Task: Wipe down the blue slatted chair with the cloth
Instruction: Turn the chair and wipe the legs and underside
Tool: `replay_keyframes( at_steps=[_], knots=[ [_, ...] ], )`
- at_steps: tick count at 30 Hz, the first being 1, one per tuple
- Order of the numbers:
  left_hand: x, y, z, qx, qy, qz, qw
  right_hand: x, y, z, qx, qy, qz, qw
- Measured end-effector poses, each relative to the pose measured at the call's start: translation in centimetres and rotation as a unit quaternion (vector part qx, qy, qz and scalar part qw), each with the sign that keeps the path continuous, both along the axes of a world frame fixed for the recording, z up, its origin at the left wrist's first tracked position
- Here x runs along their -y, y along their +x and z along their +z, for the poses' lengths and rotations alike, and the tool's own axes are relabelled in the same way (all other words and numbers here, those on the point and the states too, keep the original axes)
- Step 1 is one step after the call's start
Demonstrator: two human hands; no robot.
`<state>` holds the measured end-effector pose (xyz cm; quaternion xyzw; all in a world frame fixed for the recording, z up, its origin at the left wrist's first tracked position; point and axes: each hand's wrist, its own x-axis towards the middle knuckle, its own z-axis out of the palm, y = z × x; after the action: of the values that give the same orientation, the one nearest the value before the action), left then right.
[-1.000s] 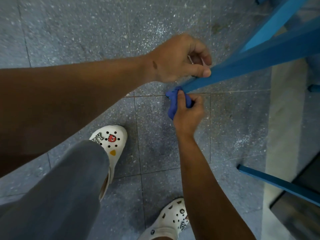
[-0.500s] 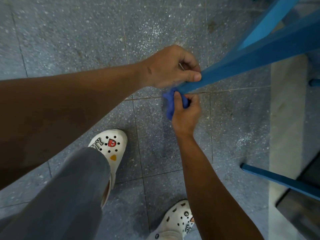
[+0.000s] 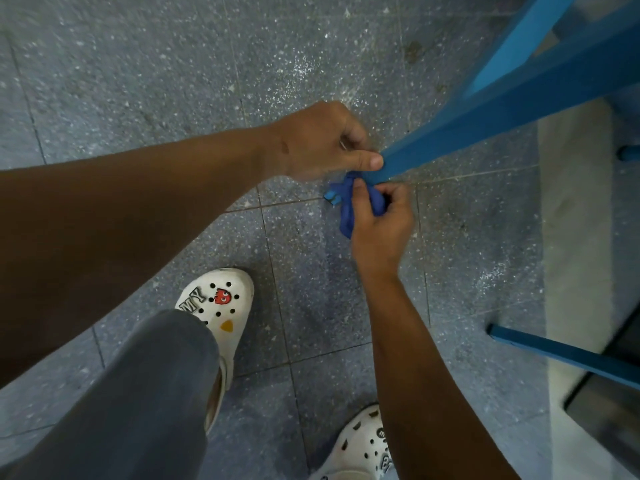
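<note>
The left hand (image 3: pixel 322 142) grips the foot of the blue chair leg (image 3: pixel 485 126), tilted off the floor. The right hand (image 3: pixel 381 220) pinches the soft, limp cloth (image 3: pixel 346 216) bunched just beneath it. The rigid chair looks light; hold it by the leg.

head – steep downward look | close over hands (image 3: pixel 346 174) | floor (image 3: pixel 138 64) fills frame

We see the blue chair leg (image 3: pixel 485 129) slanting down to the floor, a crumpled blue cloth (image 3: pixel 347 216) bunched against its foot.
</note>
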<state>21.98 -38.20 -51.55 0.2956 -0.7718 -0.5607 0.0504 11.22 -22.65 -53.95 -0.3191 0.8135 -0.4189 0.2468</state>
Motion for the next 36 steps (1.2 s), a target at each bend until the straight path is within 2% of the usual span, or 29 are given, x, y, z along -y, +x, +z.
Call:
replay_keyframes(
  at_steps=[4, 8, 10, 13, 16, 18, 20, 24, 25, 30, 36],
  knots=[
    [-0.4, 0.3, -0.4, 0.005, -0.009, 0.002, 1.0, -0.6, -0.2, -3.9, 0.018, 0.126, 0.04, 0.991],
    [-0.5, 0.6, -0.9, 0.002, -0.009, -0.016, 1.0, -1.6, -0.8, -3.6, 0.025, 0.14, 0.038, 0.989],
    [-0.7, 0.6, -1.0, 0.007, -0.017, -0.015, 1.0, -2.8, -1.0, -3.3, 0.037, 0.136, -0.009, 0.99],
    [-1.0, 0.7, -1.1, 0.04, -0.039, -0.024, 0.998, -3.8, -0.5, -3.5, 0.108, 0.144, -0.09, 0.98],
    [-1.1, 0.8, -1.0, 0.045, -0.03, -0.026, 0.998, -3.7, 0.4, -3.5, 0.152, 0.181, -0.056, 0.97],
    [-1.1, 0.8, -1.0, 0.056, -0.03, -0.026, 0.998, -3.2, 1.4, -3.6, 0.175, 0.219, -0.046, 0.959],
    [-1.2, 1.0, -1.1, 0.068, -0.041, -0.03, 0.996, -1.9, 2.2, -3.9, 0.213, 0.229, -0.09, 0.945],
    [-1.3, 1.1, -1.0, 0.079, -0.056, -0.041, 0.994, 1.5, 2.9, -4.1, 0.401, 0.176, -0.228, 0.87],
    [-1.3, 1.1, -0.9, 0.081, -0.055, -0.041, 0.994, 1.7, 2.9, -4.0, 0.413, 0.166, -0.241, 0.863],
    [-1.6, 1.3, -1.1, 0.081, -0.049, -0.035, 0.995, 0.4, 2.4, -3.0, 0.324, 0.131, -0.203, 0.915],
    [-1.8, 1.4, -1.1, 0.072, -0.043, -0.035, 0.996, 0.8, 2.9, -4.0, 0.358, 0.138, -0.223, 0.896]
  ],
)
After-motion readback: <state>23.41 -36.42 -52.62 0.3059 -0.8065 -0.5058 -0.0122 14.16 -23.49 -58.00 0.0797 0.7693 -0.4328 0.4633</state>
